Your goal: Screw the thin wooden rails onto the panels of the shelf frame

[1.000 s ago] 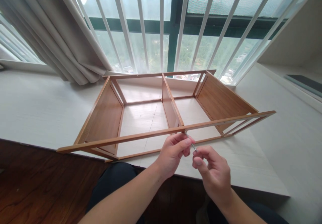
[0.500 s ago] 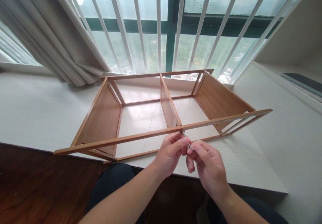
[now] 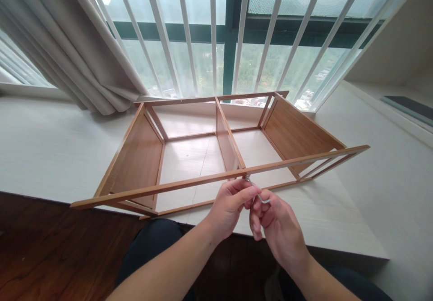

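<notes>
"How does the wooden frame (image 3: 189, 182) look?"
"Reddish brown and open, a broad panel (image 3: 299, 127) at each end, a divider (image 3: 227, 145) across its middle, the white ledge (image 3: 324, 215) under it"
"And the metal key (image 3: 264, 202)?"
"Thin, pale, bent near one end, just in front of the frame, by the divider; the left hand (image 3: 229, 208) pinches its shaft, the right hand (image 3: 282, 224) curls at the bend, whether gripping I cannot tell"

A pale window ledge (image 3: 64, 148) bears a wooden frame (image 3: 226, 144), which rests directly on its flat top; at left, the hem of a grey curtain (image 3: 64, 44) appears to touch the surface.
</notes>
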A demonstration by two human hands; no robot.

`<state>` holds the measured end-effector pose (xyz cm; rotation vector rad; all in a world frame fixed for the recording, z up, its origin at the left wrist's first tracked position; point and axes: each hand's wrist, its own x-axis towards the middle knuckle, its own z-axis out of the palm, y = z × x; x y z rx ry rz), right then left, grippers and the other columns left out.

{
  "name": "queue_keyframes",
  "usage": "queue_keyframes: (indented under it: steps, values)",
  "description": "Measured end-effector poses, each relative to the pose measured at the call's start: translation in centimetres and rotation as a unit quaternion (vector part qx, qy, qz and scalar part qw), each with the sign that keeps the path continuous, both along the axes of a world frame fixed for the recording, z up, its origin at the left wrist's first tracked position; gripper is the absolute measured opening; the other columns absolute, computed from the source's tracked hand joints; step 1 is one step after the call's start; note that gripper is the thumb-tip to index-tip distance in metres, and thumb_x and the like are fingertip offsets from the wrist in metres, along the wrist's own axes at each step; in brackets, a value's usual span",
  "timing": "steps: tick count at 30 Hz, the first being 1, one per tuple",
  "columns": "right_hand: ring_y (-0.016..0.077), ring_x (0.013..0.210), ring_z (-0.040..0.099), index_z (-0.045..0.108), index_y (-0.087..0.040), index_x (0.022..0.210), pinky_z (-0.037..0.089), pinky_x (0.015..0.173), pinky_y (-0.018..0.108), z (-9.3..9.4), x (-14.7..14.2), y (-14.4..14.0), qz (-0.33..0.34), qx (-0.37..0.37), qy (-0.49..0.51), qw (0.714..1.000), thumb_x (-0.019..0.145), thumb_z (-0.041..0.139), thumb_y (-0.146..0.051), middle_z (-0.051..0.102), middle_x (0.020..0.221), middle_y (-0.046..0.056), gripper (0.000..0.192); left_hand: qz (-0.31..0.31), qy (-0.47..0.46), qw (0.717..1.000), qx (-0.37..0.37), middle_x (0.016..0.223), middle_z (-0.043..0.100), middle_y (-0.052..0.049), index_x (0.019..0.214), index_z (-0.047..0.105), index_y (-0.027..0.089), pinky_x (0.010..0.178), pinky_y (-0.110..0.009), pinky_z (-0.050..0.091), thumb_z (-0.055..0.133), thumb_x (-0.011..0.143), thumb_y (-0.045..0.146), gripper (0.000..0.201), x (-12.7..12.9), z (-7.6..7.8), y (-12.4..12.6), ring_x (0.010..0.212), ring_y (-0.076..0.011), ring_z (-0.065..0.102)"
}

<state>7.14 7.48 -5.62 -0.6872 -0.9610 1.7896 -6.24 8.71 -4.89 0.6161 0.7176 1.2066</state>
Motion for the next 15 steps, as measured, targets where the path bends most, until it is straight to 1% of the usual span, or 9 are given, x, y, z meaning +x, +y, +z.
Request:
queue_keyframes:
  steps: [4,9,12,14,15]
  values:
    - [0.0127,0.052,0.053,0.065,-0.02,0.094,0.044,0.051,0.024,-0.7,0.8,-0.2,-0.052,0.101,-0.069,0.991,0.098,0.058,-0.051,0.06,0.059,-0.001,0.032,0.031,0.005,0.999,0.011,0.058,0.056,0.001,0.079,0.075,0.012,0.056,-0.022,0.041,0.083,0.077,0.033,0.023,0.0,0.1,0.1,0.056,-0.0086,0.051]
    - [0.0116,0.058,0.052,0.065,-0.021,0.094,0.043,0.058,0.024,-1.0,1.4,-0.2,-0.078,0.2,-0.182,0.96,0.1,0.059,-0.04,0.058,0.064,-0.003,0.021,0.035,-0.003,0.999,0.009,0.057,0.052,0.002,0.08,0.077,0.013,0.058,-0.022,0.038,0.082,0.079,0.032,0.02,-0.1,-0.1,0.1,0.057,-0.0079,0.047]
    - [0.0119,0.059,0.052,0.065,-0.02,0.093,0.042,0.059,0.025,-0.8,1.4,0.0,-0.095,0.226,-0.217,0.945,0.1,0.06,-0.038,0.058,0.064,-0.003,0.019,0.033,-0.011,0.999,0.005,0.057,0.052,0.002,0.08,0.076,0.013,0.058,-0.022,0.038,0.082,0.08,0.031,0.019,-0.1,-0.2,0.1,0.057,-0.0082,0.048]
    - [0.0123,0.059,0.053,0.067,-0.02,0.092,0.043,0.06,0.025,-0.5,1.2,0.1,-0.101,0.218,-0.222,0.945,0.1,0.06,-0.038,0.059,0.063,-0.002,0.021,0.032,-0.013,0.999,0.002,0.057,0.052,0.002,0.081,0.076,0.013,0.056,-0.023,0.039,0.082,0.079,0.032,0.02,-0.1,-0.2,0.1,0.057,-0.009,0.049]
    - [0.0125,0.058,0.053,0.067,-0.019,0.091,0.043,0.06,0.025,-0.3,1.0,0.1,-0.101,0.202,-0.215,0.95,0.1,0.059,-0.039,0.06,0.062,-0.001,0.024,0.03,-0.013,0.999,0.0,0.057,0.052,0.002,0.081,0.075,0.013,0.055,-0.023,0.039,0.082,0.079,0.033,0.021,-0.1,-0.2,0.2,0.057,-0.0096,0.05]
